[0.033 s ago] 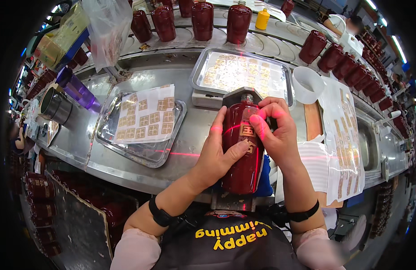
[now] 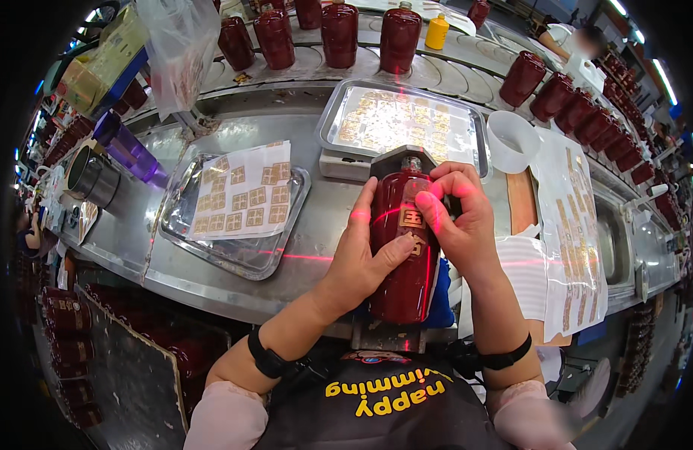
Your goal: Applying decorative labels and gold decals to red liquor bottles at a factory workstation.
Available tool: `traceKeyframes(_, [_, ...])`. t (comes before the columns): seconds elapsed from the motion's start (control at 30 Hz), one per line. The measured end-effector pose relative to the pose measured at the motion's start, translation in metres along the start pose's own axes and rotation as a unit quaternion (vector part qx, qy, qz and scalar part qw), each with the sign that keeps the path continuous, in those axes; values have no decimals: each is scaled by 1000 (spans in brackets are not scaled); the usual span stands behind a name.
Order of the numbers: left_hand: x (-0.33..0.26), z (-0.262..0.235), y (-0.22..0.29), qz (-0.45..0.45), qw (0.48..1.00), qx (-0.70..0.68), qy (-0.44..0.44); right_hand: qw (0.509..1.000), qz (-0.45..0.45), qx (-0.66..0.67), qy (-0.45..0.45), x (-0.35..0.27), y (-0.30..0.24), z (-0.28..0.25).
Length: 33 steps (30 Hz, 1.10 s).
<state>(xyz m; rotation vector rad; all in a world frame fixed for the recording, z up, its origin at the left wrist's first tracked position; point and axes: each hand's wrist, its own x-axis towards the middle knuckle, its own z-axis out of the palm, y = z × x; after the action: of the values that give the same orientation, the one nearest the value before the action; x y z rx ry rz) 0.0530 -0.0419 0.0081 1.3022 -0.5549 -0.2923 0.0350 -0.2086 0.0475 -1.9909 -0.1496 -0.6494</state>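
Note:
A dark red glass bottle (image 2: 402, 289) leans back in front of me, its clear neck in a dark angular holder (image 2: 388, 162). My left hand (image 2: 365, 251) clasps its left side, the thumb lying on the lower gold decal (image 2: 415, 244). Above that sits another gold square decal (image 2: 412, 217). My right hand (image 2: 460, 214) is at the bottle's upper right, fingers curled and thumb and forefinger pinched over a small pale decal (image 2: 415, 188) partly hidden by them. Red laser lines cross the bottle and both hands.
Left of me, a metal tray (image 2: 267, 259) carries a sheet of gold decals (image 2: 245, 196). Behind the bottle stands another tray (image 2: 327, 124) with decals, beside a white tub (image 2: 514, 142). A decal strip (image 2: 575, 247) lies right. Red bottles (image 2: 339, 34) line the conveyor; a purple cup (image 2: 129, 146) stands left.
Bottles on the conveyor have shifted very slightly to the right. My hands and the bottle between them stay in place.

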Motion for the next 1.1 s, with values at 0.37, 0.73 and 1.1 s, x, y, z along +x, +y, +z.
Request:
traceKeyframes(0.37, [-1, 2, -1, 12, 999, 49, 4, 991, 105, 82, 22, -4, 12, -3])
traceKeyframes(0.73, [4, -8, 2, -9, 999, -26, 20, 986, 103, 127, -21, -22, 13, -6])
traceKeyframes(1.1, [34, -4, -6, -49, 997, -29, 49, 979, 161, 125, -10, -7, 14, 2])
